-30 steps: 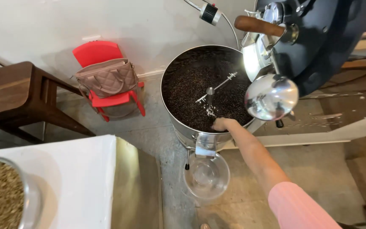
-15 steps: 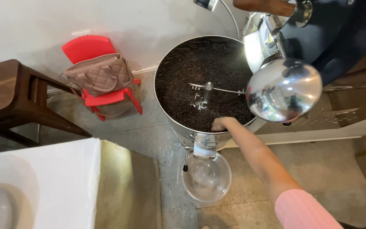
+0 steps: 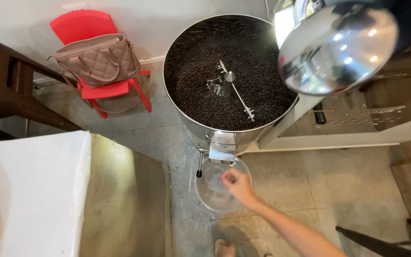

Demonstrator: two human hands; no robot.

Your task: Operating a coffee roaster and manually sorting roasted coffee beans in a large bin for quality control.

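Clear bowl (image 3: 217, 190) sits on the floor under the roaster tray's chute (image 3: 222, 147), placed to catch beans; right hand (image 3: 236, 184) loosely curled over its rim, gripping nothing; left unseen.

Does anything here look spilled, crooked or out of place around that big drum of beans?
Nothing looks spilled: the dark beans sit inside the round metal tray, and the floor near it shows no stray ones. The one homely oddity is a quilted beige handbag parked on a small red chair. The right hand hovers over a clear empty bowl beneath the chute.
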